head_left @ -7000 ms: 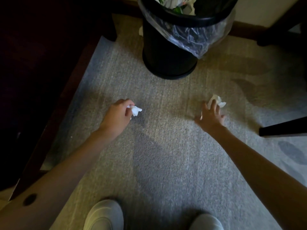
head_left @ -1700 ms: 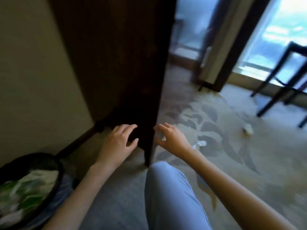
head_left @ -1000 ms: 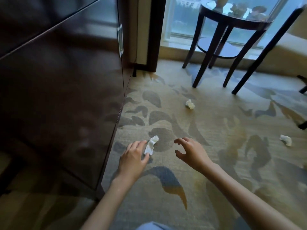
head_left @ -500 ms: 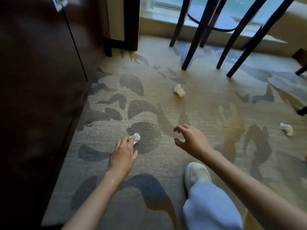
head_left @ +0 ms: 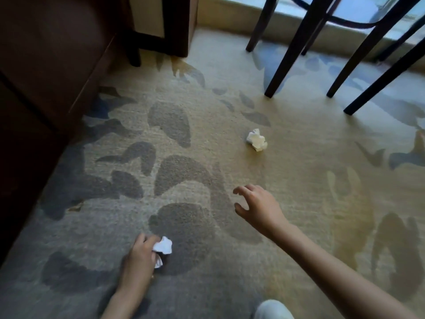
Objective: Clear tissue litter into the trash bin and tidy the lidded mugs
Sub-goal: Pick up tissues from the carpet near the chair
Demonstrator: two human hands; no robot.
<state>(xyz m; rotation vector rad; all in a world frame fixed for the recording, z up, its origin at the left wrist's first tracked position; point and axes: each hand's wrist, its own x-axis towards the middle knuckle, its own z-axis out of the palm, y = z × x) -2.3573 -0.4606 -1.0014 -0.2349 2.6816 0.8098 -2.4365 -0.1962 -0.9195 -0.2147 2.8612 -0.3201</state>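
The left hand [head_left: 140, 253] and right hand [head_left: 259, 207] join bare forearms [head_left: 333, 270]; the trouser knee [head_left: 273, 310] is pale blue-grey.

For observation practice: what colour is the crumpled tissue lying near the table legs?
The tissue is white; head view.

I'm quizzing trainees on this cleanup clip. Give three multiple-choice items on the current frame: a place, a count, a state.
1. Where is the loose tissue? A) in a bin B) on the carpet near the table legs C) on a shelf
2. How many crumpled tissues show? A) two B) one C) five
3. The right hand is: A) gripping a tissue B) flat on the floor C) empty, fingers apart
Answers: B, it lies on bare carpet; A, the loose one plus the gripped tissue in the left hand; C, nothing is between its fingers.
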